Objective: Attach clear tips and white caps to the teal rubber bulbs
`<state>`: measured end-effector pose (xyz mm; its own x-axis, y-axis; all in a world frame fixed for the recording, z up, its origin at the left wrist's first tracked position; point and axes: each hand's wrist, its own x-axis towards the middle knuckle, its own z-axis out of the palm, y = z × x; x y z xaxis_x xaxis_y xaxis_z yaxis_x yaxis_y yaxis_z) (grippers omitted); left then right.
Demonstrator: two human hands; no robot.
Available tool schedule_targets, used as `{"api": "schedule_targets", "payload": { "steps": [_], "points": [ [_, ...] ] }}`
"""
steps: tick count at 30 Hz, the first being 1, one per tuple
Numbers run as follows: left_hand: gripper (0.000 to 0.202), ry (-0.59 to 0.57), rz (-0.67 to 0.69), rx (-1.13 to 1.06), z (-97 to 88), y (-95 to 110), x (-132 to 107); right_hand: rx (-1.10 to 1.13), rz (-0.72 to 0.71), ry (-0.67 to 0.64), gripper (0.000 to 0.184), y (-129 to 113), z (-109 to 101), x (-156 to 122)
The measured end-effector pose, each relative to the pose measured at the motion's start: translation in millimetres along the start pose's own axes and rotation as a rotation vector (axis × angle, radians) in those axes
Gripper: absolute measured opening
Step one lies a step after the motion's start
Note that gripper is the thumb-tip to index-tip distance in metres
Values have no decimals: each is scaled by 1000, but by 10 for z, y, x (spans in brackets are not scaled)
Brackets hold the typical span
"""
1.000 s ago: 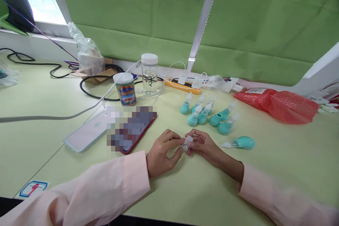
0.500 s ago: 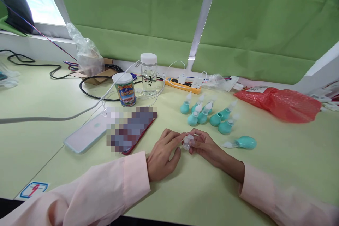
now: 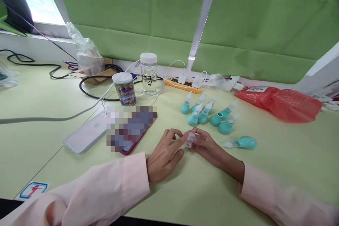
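My right hand (image 3: pixel 205 143) is closed around a small translucent plastic piece (image 3: pixel 190 139), pinched between thumb and fingers. My left hand (image 3: pixel 166 155) touches the near side of this piece with an outstretched index finger; its thumb stands apart and it grips nothing. Beyond both hands stand several teal rubber bulbs (image 3: pixel 192 119), most with clear pointed tips. One bulb (image 3: pixel 216 119) shows an open neck without a tip. To the right of my right hand, a teal bulb with a clear tip (image 3: pixel 247 142) lies on its side.
On the left lie a phone in a pale case (image 3: pixel 86 132) and a phone with a red edge (image 3: pixel 132 147). Behind them stand a printed can (image 3: pixel 127 93) and a clear bottle (image 3: pixel 149 81). A yellow power strip (image 3: pixel 174 84) and a red plastic bag (image 3: pixel 288 104) lie toward the back.
The translucent piece has turned and shifted slightly to the right in my right hand. My left index finger has moved right with it, and the left middle finger is more bent.
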<state>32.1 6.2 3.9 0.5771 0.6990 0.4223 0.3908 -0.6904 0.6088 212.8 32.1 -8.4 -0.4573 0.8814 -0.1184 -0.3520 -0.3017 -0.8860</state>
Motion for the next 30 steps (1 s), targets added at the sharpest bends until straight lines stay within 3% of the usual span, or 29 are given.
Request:
{"api": "schedule_targets", "payload": {
  "steps": [3,7,12,16,21,26,30],
  "points": [
    [51,50,-19,180,-40,-62,34,19,-17,-4,22,0,7,-4],
    [37,23,-125,497,-56,-144,73,-24,-32,9,26,5,6,-14],
    [16,-75,-144,574,-13,-162,73,-92,-10,61,32,-9,9,-16],
    [20,-31,-114,492,-11,-161,70,-138,7,59,31,-13,31,-20],
    [29,91,17,140,-24,-114,61,-183,-12,-28,26,1,72,-37],
    [27,132,-135,-88,-9,-90,71,-182,2,-52,25,-5,70,-41],
    [29,80,-101,-101,-5,-89,74,-186,36,-87,26,-3,75,-49]
  ]
}}
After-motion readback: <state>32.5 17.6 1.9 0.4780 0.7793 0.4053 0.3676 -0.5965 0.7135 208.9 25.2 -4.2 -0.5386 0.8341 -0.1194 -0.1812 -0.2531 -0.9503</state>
